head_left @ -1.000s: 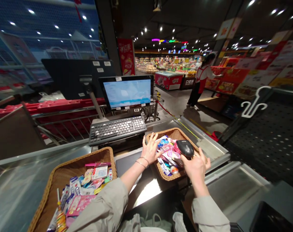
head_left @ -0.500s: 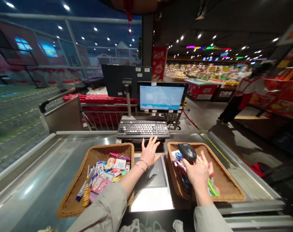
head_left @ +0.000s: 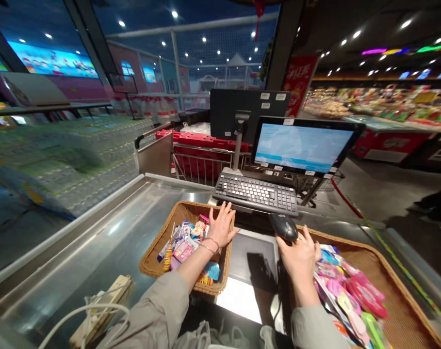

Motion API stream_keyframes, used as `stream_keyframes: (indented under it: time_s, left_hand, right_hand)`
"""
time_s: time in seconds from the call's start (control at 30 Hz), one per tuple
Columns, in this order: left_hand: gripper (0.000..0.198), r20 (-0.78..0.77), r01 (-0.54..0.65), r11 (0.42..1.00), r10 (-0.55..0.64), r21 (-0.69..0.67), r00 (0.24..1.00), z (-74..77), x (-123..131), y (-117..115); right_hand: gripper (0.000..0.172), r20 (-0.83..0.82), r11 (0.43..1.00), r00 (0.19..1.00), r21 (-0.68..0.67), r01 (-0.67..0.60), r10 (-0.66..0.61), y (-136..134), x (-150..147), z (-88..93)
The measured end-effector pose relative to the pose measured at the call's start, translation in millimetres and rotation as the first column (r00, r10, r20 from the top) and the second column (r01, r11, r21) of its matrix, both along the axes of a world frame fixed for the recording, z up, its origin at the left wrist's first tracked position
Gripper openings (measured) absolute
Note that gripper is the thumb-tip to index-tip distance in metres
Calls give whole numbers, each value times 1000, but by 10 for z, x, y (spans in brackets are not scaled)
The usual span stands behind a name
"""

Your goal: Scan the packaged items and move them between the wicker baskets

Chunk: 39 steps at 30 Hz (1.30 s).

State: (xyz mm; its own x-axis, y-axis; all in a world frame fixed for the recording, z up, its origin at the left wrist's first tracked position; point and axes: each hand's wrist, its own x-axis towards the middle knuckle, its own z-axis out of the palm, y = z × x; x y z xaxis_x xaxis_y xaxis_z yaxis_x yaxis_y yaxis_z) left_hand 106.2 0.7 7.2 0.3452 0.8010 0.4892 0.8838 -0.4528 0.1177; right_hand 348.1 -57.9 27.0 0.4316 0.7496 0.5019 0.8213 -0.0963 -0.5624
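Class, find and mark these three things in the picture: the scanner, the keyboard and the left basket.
scanner (head_left: 284, 226), head view, on its dark rounded top.
keyboard (head_left: 256, 193), head view, middle of the keys.
left basket (head_left: 182, 213), head view, bare inner wall at the far end.

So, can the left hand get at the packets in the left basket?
Probably yes: the left hand is open right over the left basket, and the packets lie uncovered with nothing between.
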Motion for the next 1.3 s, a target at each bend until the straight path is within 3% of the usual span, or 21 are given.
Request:
stream_keyframes:
  time_s: [0.37, 0.7, 0.87, 0.97, 1.13, 1.23, 1.3]
  left_hand:
    - [59, 46, -214, 976, 215, -25, 975, -172, -687, -54]
    - [53, 4, -229, 966, 231, -119, 973, -326, -958, 20]
    - [51, -113, -245, 950, 227, -194, 967, -426, -1083, 39]
    - [55, -219, -351, 904, 301, -244, 928, -464, -1056, 23]
    - [75, -383, -573, 738, 445, -356, 810, -528, -849, 7]
    - [84, -411, -628, 656, 479, -419, 775, -539, -831, 23]
    - [81, -401, -635, 637, 494, -437, 771, -518, -916, 32]
  right_hand:
    - [47, -26, 990, 993, -84, -113, 111, 177, -220, -111]
    - [48, -32, 988, 991, -80, -134, 132, 162, -222, -130]
    - [48, -17, 989, 993, -79, -121, 120, 151, -194, -139]
    - [50, -8, 990, 993, -81, -120, 119, 149, -177, -151]
    - [50, -2, 992, 995, -67, -104, 104, 149, -139, -145]
    - [49, -18, 992, 994, -61, -109, 109, 151, -95, -135]
    - [49, -19, 993, 995, -64, -100, 99, 156, -61, -139]
